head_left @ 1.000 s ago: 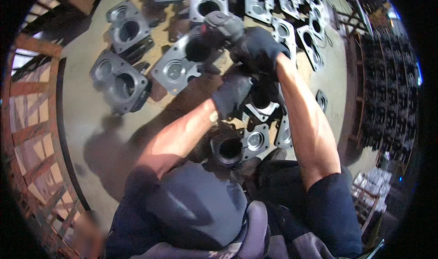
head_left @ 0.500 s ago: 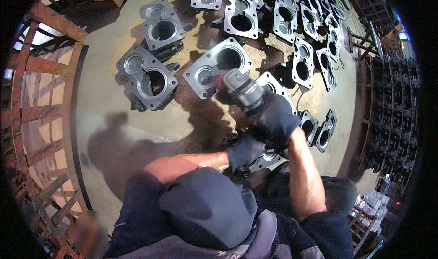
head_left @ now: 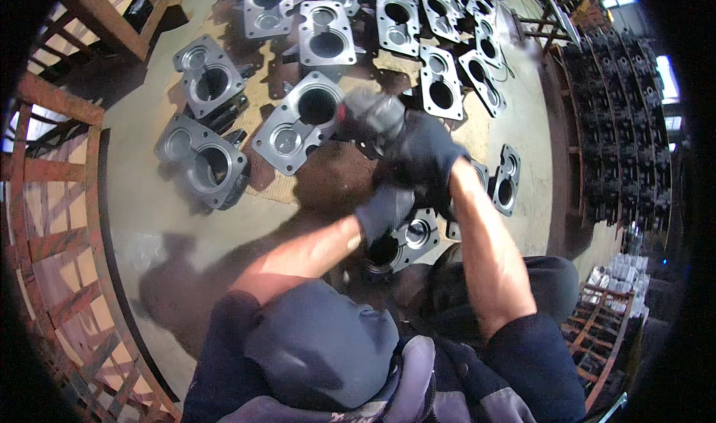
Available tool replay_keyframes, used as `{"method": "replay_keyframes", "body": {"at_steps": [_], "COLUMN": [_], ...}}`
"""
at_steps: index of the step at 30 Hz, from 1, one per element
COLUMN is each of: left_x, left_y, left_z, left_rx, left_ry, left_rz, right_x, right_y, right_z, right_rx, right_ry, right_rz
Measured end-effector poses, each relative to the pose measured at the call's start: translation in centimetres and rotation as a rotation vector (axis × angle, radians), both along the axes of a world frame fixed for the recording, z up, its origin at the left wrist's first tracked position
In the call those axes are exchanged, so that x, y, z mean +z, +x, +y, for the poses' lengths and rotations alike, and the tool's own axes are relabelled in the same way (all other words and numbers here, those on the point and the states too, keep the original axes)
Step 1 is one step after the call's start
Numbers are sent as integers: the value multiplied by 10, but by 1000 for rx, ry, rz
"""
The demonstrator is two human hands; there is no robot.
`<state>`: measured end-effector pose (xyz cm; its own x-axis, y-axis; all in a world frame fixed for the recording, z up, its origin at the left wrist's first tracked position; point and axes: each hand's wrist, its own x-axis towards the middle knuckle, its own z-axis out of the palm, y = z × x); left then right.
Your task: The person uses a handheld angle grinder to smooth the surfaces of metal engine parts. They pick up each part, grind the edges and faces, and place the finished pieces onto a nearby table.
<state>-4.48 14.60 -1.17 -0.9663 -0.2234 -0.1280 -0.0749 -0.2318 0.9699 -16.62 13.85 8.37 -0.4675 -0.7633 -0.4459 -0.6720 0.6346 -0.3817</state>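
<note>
One power tool (head_left: 371, 114), wrapped in my right hand (head_left: 429, 151), over the tan sheet (head_left: 272, 188), inside its near edge, near a metal plate (head_left: 298, 125); left hand (head_left: 384, 209) below, can't tell its grip from here; I'd brace both wrists to steady the tool's head.

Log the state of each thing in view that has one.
Right hand: gloved, closed around the power tool.
Left hand: gloved, grip unclear.
Power tool: held, blurred; whether running unclear.
Casting left of the tool: flat face up, bore uncovered.
Casting below the hands: face up, partly hidden.
Dark parts at right: stacked.
</note>
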Motion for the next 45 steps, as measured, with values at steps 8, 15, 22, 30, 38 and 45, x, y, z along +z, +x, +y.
{"method": "replay_keyframes", "body": {"at_steps": [8,15,22,30,38,45], "left_x": [63,162,53,-5,25,23], "left_y": [-36,-63,-146,-198,-173,-169], "left_z": [-20,5,88,135,115,117], "left_rx": [121,-193,264,658,305,326], "left_ry": [-324,-420,-389,-129,-496,-381], "left_rz": [150,-112,-118,-293,-578,-532], "right_x": [88,147,64,8,-15,-8], "right_y": [-93,-112,-115,-122,-113,-102], "right_z": [-31,-29,17,18,8,9], "right_rx": [199,414,306,481,628,694], "right_ry": [-285,-348,-287,-79,-57,6], "right_rz": [111,235,-124,-84,28,115]}}
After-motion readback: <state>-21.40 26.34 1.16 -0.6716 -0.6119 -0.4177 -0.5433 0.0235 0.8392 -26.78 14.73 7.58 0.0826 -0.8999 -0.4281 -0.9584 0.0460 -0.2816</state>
